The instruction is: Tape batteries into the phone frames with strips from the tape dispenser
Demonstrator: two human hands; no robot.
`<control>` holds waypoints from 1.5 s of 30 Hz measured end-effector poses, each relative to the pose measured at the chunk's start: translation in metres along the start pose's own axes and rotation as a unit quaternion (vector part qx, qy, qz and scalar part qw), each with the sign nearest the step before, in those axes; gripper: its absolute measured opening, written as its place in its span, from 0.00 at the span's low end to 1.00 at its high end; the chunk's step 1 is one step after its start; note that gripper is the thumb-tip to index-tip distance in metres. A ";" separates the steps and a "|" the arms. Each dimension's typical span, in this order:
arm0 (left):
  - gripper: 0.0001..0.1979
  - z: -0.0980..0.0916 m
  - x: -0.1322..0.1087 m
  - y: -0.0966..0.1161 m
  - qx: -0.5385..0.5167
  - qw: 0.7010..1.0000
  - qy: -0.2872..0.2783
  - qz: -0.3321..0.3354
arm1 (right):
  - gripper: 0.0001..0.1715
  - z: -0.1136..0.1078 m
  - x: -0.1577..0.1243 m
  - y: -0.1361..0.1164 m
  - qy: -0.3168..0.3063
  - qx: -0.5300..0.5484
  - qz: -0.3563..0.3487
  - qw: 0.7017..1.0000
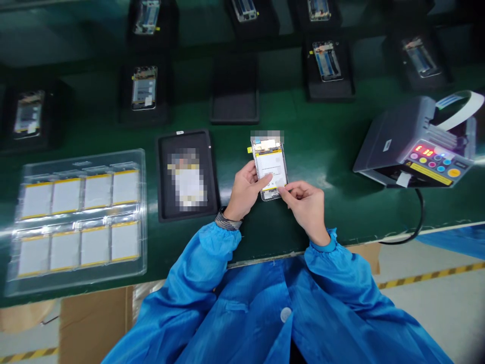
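On a green table (pixel 303 116), a clear plastic tray (pixel 143 207) at the near left holds eight white batteries (pixel 126 186) with yellow edges, set in two rows of four. Just right of it, a shallow black tray (pixel 161 177) holds a pale item (pixel 188 184) hidden by blurring. Farther back, more black trays (pixel 314 91) stand in loose rows, several carrying opened phones (pixel 144 88); one more, a dark tray (pixel 235 106), sits straight beyond the hands. The open phone (pixel 270 161) being worked on is near the middle, over the table, with a large white battery showing inside and its blurred top end pointing away from the wearer. The left hand (pixel 244 192) grips it from the left, thumb laid across the battery and fingers at the side. The right hand (pixel 306 203) comes in from the near right, thumb and forefinger drawn together at the phone's lower right corner; whether they pinch anything cannot be told. Both forearms, in blue sleeves (pixel 204 253), cross the table's near edge (pixel 273 259). Green tabletop stretches from the right hand to a grey tape machine (pixel 397 134) at the right, its red display lit and a black cord (pixel 421 217) curving down over the edge.
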State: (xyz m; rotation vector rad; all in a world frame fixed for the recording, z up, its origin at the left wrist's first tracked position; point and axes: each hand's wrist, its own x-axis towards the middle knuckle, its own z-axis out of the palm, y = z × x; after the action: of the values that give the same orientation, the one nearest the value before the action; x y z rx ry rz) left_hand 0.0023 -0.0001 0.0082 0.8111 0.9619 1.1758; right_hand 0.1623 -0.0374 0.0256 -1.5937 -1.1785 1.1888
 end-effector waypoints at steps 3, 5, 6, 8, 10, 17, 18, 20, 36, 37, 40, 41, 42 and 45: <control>0.28 0.001 -0.001 0.001 -0.006 1.000 -0.001 -0.004 | 0.20 0.000 0.000 0.001 0.002 -0.019 -0.009 1.000; 0.28 0.001 -0.001 0.001 -0.008 1.000 0.002 -0.005 | 0.20 -0.002 0.000 0.001 0.001 -0.051 -0.024 0.998; 0.28 0.001 -0.001 0.001 -0.008 1.000 0.003 -0.005 | 0.19 -0.003 0.000 0.001 0.006 -0.074 -0.034 0.997; 0.28 0.001 -0.001 0.002 -0.005 1.000 0.000 -0.002 | 0.19 -0.007 0.002 0.001 0.024 -0.126 -0.054 0.990; 0.29 0.000 -0.001 0.003 -0.006 1.000 -0.006 0.003 | 0.21 -0.012 0.006 0.001 0.034 -0.149 -0.069 0.986; 0.30 -0.001 -0.003 0.008 -0.031 0.999 -0.041 -0.009 | 0.27 -0.019 0.023 -0.012 -0.152 0.050 -0.008 0.987; 0.30 -0.001 -0.003 0.008 -0.031 0.999 -0.040 -0.009 | 0.27 -0.018 0.024 -0.015 -0.172 0.058 -0.001 0.983; 0.30 -0.002 -0.003 0.008 -0.031 0.999 -0.038 -0.007 | 0.30 -0.015 0.028 -0.019 -0.202 0.064 0.013 0.977; 0.33 -0.017 0.004 0.025 -0.021 0.999 0.024 0.017 | 0.26 0.011 0.068 -0.032 -0.285 0.053 -0.014 0.957; 0.32 -0.019 0.004 0.027 -0.015 0.999 0.031 0.019 | 0.26 0.014 0.070 -0.032 -0.300 0.059 -0.016 0.952; 0.30 -0.023 0.004 0.033 0.005 0.998 0.050 0.032 | 0.25 0.021 0.076 -0.035 -0.334 0.070 -0.018 0.940; 0.30 -0.024 0.004 0.035 0.011 0.998 0.055 0.036 | 0.25 0.024 0.077 -0.036 -0.335 0.069 -0.021 0.939; 0.29 -0.026 0.004 0.037 0.016 0.997 0.060 0.040 | 0.25 0.026 0.079 -0.036 -0.333 0.066 -0.026 0.940; 0.30 -0.029 0.005 0.043 0.023 0.996 0.075 0.047 | 0.23 0.033 0.083 -0.037 -0.323 0.062 -0.050 0.943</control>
State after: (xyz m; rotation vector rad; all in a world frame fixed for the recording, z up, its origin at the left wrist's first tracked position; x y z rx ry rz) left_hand -0.0399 0.0144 0.0351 0.8209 1.0864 1.3132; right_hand 0.1330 0.0539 0.0347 -1.0524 -1.5264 1.7500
